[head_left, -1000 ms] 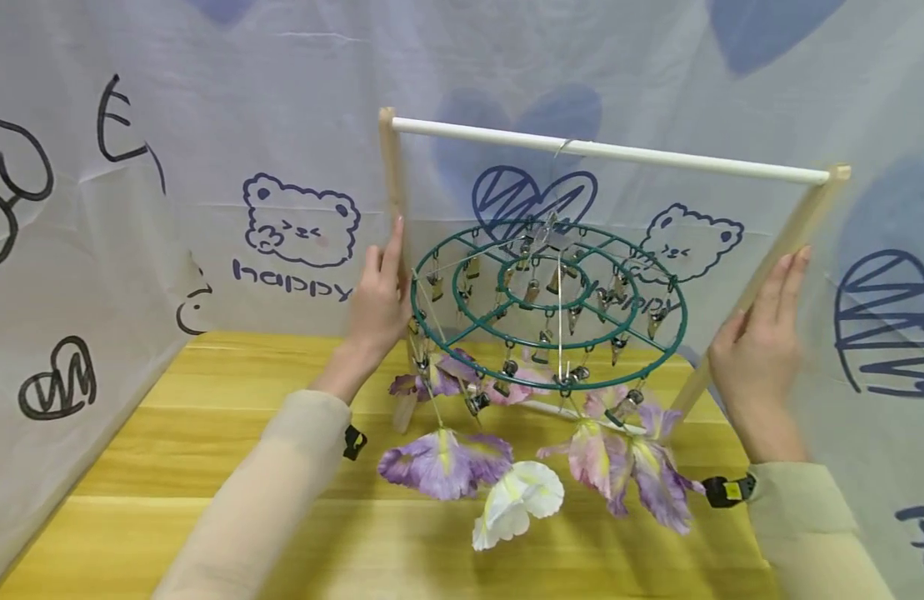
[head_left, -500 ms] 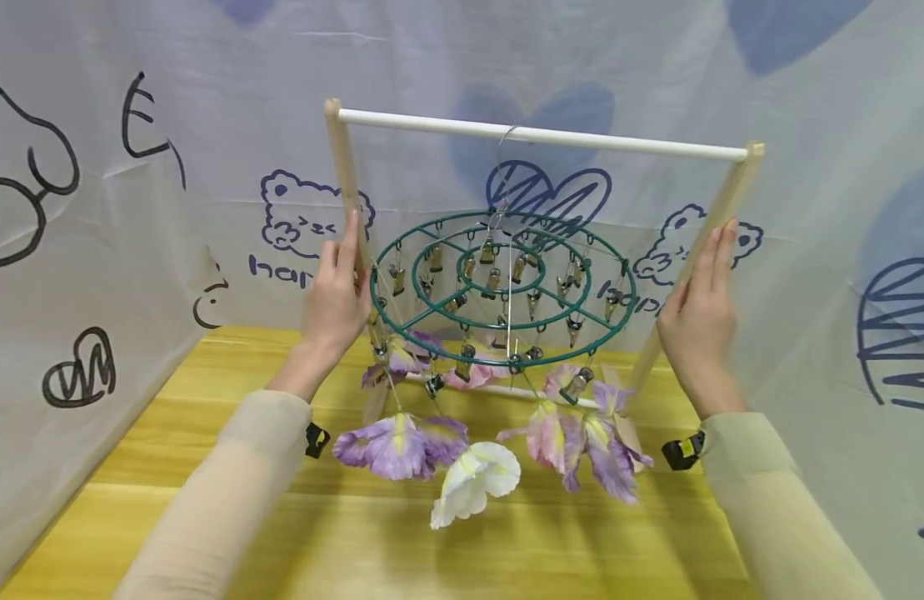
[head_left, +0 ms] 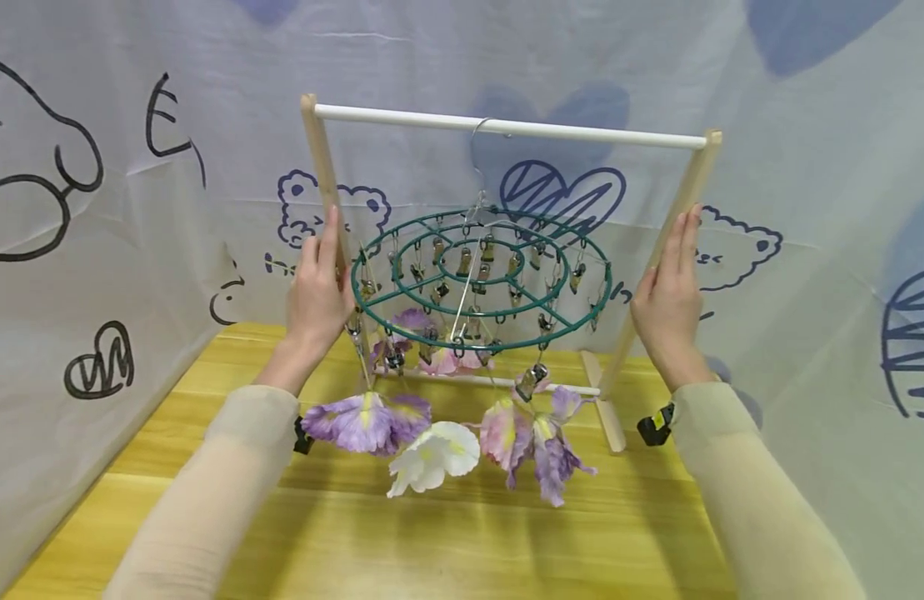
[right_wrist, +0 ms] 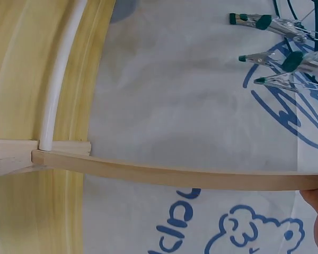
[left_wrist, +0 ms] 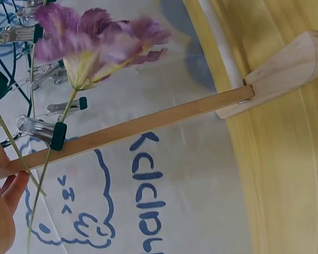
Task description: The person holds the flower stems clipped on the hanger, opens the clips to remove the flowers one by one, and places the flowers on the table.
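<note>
A wooden rack with a white top bar (head_left: 581, 132) stands across the middle in the head view. My left hand (head_left: 315, 292) grips its left post (head_left: 321, 158), and in the left wrist view my fingers (left_wrist: 16, 190) curl at that post (left_wrist: 148, 120). My right hand (head_left: 667, 308) holds the right post (head_left: 686, 187), fingers pointing up along it; its lower length (right_wrist: 201, 179) shows in the right wrist view. From the bar hangs a green round hanger (head_left: 499, 345) with many metal clips. Purple (head_left: 367, 423), white (head_left: 435, 457) and pink (head_left: 502, 433) flowers hang from clips.
Beneath the rack is a yellow wood-grain table (head_left: 432, 550). A pale cloth (head_left: 222, 125) with bear and heart drawings covers the back and sides. The right wooden foot (head_left: 604, 404) and a lower white bar (head_left: 462, 380) are near the table's back edge.
Both hands have moved left with the rack, and the hanger and flowers have shifted and swung with it. The head view has turned slightly left. Both hands have kept their hold.
</note>
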